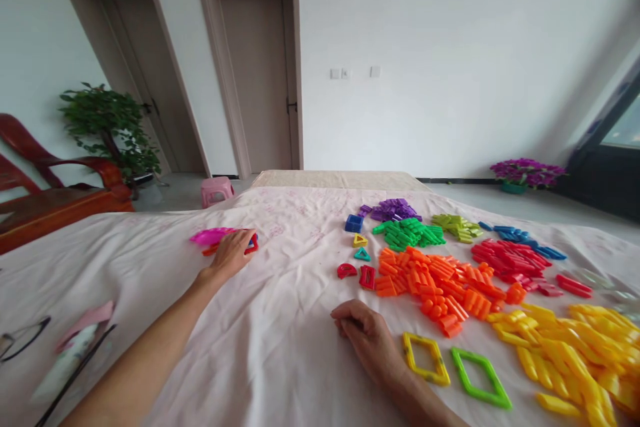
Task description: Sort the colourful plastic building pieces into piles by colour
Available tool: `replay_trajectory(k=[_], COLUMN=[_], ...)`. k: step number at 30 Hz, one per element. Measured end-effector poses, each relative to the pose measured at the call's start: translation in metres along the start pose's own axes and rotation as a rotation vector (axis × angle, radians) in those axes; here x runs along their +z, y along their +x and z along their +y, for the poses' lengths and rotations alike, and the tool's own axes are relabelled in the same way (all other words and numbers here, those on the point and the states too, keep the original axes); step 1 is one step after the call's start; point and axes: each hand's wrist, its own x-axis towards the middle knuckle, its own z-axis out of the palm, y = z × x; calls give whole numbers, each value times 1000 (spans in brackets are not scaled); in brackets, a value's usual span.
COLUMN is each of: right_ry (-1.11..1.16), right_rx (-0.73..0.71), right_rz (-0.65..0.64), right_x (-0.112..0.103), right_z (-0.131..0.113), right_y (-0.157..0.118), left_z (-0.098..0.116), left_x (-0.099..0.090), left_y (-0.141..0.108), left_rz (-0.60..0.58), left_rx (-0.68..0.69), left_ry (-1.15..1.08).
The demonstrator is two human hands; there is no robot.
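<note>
My left hand [233, 253] reaches to the left part of the cloth, its fingers closed on a small red frame-shaped toy tile [254, 243] with some blue beside it. Under and behind that hand lie a bright pink piece [210, 235] and an orange piece [210, 250], both partly covered. My right hand [363, 333] rests on the cloth near the middle with its fingers curled in, and nothing shows in them. Just right of it lies a yellow four-sided frame tile [427, 359], then a green one [481, 377]. Ahead of it are a red rectangular tile [367, 277] and a red arched piece [347, 271].
Piles of orange [435, 280], yellow [575, 353], red [510, 260], green [410, 233] and purple [397, 209] plastic pieces cover the right side. Small blue [354, 223], yellow [359, 240] and teal [362, 254] tiles stand left of them. Glasses [25, 337] and a tube [67, 360] lie at the left.
</note>
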Motion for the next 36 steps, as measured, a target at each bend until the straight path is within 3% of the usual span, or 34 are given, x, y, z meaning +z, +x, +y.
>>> replay_trajectory(k=[7, 10, 18, 22, 28, 36], right_ry=[-8, -10, -101, -160, -267, -290], right_rx=[-15, -13, -22, -44, -76, -74], right_rz=[-25, -33, -58, -67, -40, -24], right_x=[-3, -3, -3, -4, -8, -7], right_z=[-4, -4, -8, -3, 9, 3], right_y=[-1, -2, 1, 2, 6, 6], left_z=[-11, -21, -92, -114, -144, -220], left_x=[-2, -8, -44, -61, -72, -78], left_y=[-40, -65, -163, -202, -208, -193], left_rz=[162, 166, 38, 15, -42, -103], left_rx=[-16, -36, -239, -323, -317, -299], left_ry=[66, 115, 366, 477, 369, 264])
